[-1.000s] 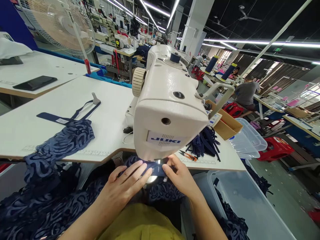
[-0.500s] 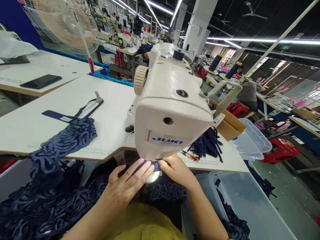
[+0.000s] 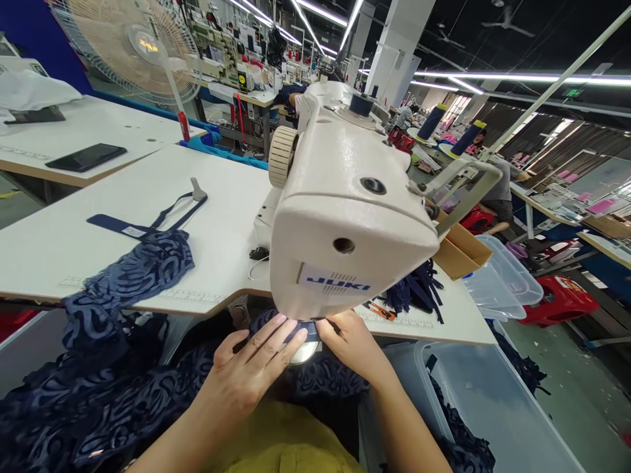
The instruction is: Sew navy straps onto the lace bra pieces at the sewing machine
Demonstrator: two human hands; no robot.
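A white JUKI sewing machine (image 3: 340, 223) stands directly in front of me, its head hiding the needle area. Below it, a navy garment piece (image 3: 311, 331) lies over the lit round sewing bed (image 3: 304, 353). My left hand (image 3: 256, 364) rests on this fabric with its fingers stretched out flat. On the other side my right hand (image 3: 348, 341) pinches the fabric's edge between thumb and fingers, close under the machine head. To the left, a navy patterned garment (image 3: 142, 263) with a thin strap drapes off the white table's (image 3: 221, 223) front edge.
Orange-handled snips (image 3: 382, 310) and a bundle of navy straps (image 3: 419, 289) lie right of the machine. A cardboard box (image 3: 461, 249) is behind them. Clear plastic bins (image 3: 493, 374) stand at lower right. A phone (image 3: 87, 157) and fan (image 3: 142, 49) are at left. Other people sit farther back.
The camera view has shifted slightly, moving the scene a little to the right. More of the navy fabric shows beside my left fingers. Both hands keep nearly the same place.
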